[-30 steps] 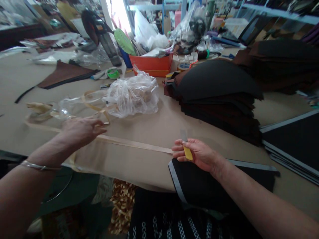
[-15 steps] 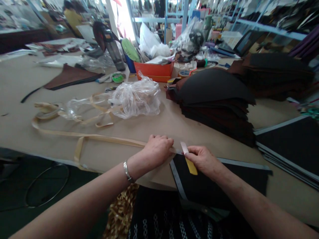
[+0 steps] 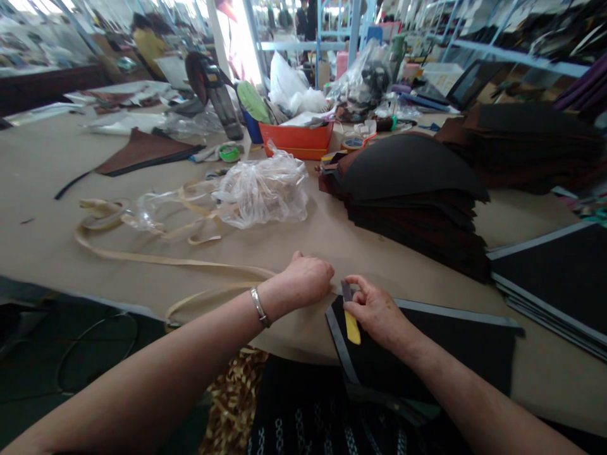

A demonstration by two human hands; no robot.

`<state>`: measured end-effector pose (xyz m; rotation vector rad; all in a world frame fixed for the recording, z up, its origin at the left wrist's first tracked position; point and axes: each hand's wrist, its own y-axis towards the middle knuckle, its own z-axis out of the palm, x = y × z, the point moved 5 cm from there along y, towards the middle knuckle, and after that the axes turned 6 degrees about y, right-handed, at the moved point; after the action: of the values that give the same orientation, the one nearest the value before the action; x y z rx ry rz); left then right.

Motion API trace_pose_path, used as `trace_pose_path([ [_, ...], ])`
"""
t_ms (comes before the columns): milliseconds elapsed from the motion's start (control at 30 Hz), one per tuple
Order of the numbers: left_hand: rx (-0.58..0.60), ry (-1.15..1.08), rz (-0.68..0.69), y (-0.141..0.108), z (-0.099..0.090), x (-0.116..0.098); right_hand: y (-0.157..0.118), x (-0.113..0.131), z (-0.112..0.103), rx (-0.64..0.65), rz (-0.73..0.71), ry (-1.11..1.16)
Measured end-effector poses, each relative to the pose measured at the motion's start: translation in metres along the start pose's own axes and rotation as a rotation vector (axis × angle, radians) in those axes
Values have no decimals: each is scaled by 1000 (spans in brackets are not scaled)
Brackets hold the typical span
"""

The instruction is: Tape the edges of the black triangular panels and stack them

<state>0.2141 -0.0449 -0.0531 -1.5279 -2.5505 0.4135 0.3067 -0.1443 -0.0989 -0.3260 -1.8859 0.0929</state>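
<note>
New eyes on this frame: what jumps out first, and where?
Probably the yellow-handled blade in the right hand, above the black panel at the near edge of the table. Then the orange-red box toward the back, a crumpled clear plastic bag in front of it, and the dark stack right of the bag.

Yellow-handled blade over grey-edged black panel; tan strip loosely curved.

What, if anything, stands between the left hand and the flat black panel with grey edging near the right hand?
Nothing visible blocks the gap from the left hand to the nearest corner of the black panel. Right of that corner, the right hand, holding a flat grey-and-yellow tool, hides part of the panel.
</note>
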Motion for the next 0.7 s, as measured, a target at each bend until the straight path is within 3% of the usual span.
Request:
trace_pose_path([
  [200, 28, -93, 55, -8, -11, -21, 2, 11, 3, -45, -27, -179],
  [300, 18, -204, 122, -16, -16, -31, 3, 14, 5, -48, -37, -95],
  [433, -86, -256, 27, -24, -11, -17, -13, 10, -18, -35, 23, 168],
  [533, -167, -279, -23, -29, 3, -5, -52, 0, -60, -51, 106, 373],
  [633, -267, -293, 11, -30, 20, -2, -114, -18, -107, -210, 129, 538],
  [700, -358, -291, 50, -30, 26, -3, -157, -39, -125, -319, 168, 642],
])
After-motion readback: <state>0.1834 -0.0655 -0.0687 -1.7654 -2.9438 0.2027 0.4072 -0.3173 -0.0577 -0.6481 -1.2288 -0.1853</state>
